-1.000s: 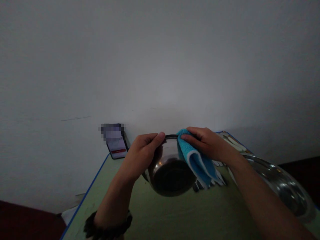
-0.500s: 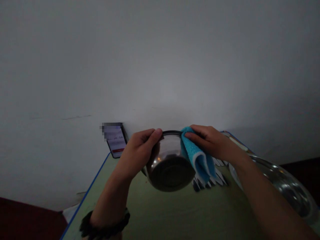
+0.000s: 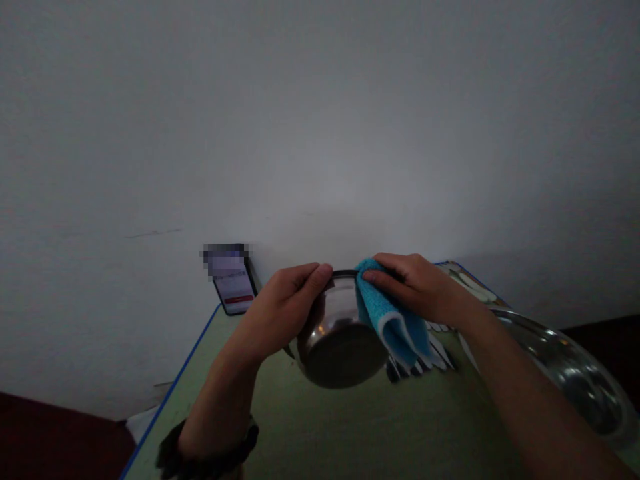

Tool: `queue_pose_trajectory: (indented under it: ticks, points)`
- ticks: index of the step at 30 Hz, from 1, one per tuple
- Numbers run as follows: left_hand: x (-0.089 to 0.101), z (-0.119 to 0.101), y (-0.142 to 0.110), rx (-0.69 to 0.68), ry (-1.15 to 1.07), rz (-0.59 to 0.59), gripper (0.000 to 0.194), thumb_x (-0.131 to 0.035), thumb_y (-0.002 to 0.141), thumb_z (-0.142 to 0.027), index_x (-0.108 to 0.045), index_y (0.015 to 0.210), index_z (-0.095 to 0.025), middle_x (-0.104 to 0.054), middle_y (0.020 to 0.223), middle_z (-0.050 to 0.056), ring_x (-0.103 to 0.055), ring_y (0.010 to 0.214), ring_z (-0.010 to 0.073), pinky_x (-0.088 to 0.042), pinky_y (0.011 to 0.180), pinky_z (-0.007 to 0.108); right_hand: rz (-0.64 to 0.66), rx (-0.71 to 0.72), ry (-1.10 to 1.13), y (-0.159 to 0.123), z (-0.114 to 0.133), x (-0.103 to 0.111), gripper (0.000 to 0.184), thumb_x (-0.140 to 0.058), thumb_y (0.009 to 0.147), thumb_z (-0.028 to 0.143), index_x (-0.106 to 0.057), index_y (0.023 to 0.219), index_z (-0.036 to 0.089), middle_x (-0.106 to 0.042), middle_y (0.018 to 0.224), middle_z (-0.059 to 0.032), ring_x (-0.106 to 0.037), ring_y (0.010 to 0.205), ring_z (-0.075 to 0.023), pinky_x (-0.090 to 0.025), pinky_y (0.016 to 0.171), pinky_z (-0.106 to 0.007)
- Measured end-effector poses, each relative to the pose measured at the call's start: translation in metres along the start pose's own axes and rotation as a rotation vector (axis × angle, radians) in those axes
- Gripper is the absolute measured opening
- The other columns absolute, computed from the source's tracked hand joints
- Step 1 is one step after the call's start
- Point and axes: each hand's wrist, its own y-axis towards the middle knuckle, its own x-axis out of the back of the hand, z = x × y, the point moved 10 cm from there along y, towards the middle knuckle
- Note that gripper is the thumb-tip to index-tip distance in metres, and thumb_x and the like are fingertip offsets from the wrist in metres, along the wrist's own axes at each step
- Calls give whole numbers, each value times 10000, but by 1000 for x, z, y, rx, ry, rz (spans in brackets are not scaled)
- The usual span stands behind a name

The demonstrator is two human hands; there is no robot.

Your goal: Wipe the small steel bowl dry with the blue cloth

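A shiny steel bowl is held tilted above the table, its dark base turned toward me and its inside hidden. My left hand grips the rim on the left, thumb on the outer wall. On the right, my right hand is closed on a blue cloth folded over the bowl's rim. The cloth's white-edged end hangs down along the bowl's side. Beneath it, several pieces of cutlery lie on the table, partly covered.
A phone leans against the wall at the table's back left corner. To the right is a large steel basin, partly behind my right forearm. Pale utensils lie at the back right. The green table has a blue edge.
Both hands, the bowl and the cloth have shifted slightly down. The right hand and cloth have slid a little left along the rim.
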Motion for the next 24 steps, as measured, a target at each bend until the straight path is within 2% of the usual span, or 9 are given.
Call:
queue_pose_trajectory:
  ticks: [5, 8, 11, 13, 17, 24]
  points:
    - [-9, 3, 0, 15, -11, 90, 395, -360, 863, -485, -499, 676, -166, -469, 609, -34, -438, 573, 94, -353, 525, 210, 13, 23, -26, 1, 4, -6, 333, -373, 894, 447, -469, 716, 182, -475, 613, 51, -447, 567, -67, -298, 556, -215]
    - [-4, 4, 0, 19, 13, 52, 401, -380, 853, -492, -486, 645, -166, -437, 574, -40, -415, 543, 89, -328, 494, 206, 25, 16, -10, 0, 2, -4, 344, -373, 888, 464, -471, 712, 184, -466, 607, 55, -441, 561, -65, -303, 554, -214]
    - [-1, 5, 0, 38, -60, 19, 414, -372, 854, -499, -451, 614, -171, -393, 534, -55, -363, 485, 76, -293, 449, 204, 17, -6, 3, 0, -2, -1, 353, -373, 885, 472, -462, 698, 186, -458, 600, 57, -432, 557, -66, -304, 546, -213]
    - [-5, 5, 0, 36, -92, 54, 405, -363, 859, -494, -459, 633, -172, -410, 551, -52, -379, 501, 80, -305, 459, 207, 5, 0, -3, 0, -1, -2, 351, -372, 888, 465, -457, 693, 185, -457, 599, 56, -427, 557, -67, -302, 544, -214]
    - [-15, 0, 0, -25, -13, 146, 375, -368, 870, -465, -512, 694, -167, -479, 627, -33, -453, 607, 101, -356, 557, 227, 24, 34, -19, 1, 5, -7, 339, -378, 890, 450, -466, 703, 183, -474, 613, 51, -444, 574, -70, -304, 561, -217]
    - [-12, 0, -1, 2, -74, 132, 385, -353, 872, -469, -503, 689, -165, -462, 614, -40, -438, 578, 94, -345, 531, 225, 17, 16, -35, -1, 5, -2, 345, -366, 891, 457, -479, 717, 182, -484, 627, 42, -456, 581, -80, -305, 564, -225]
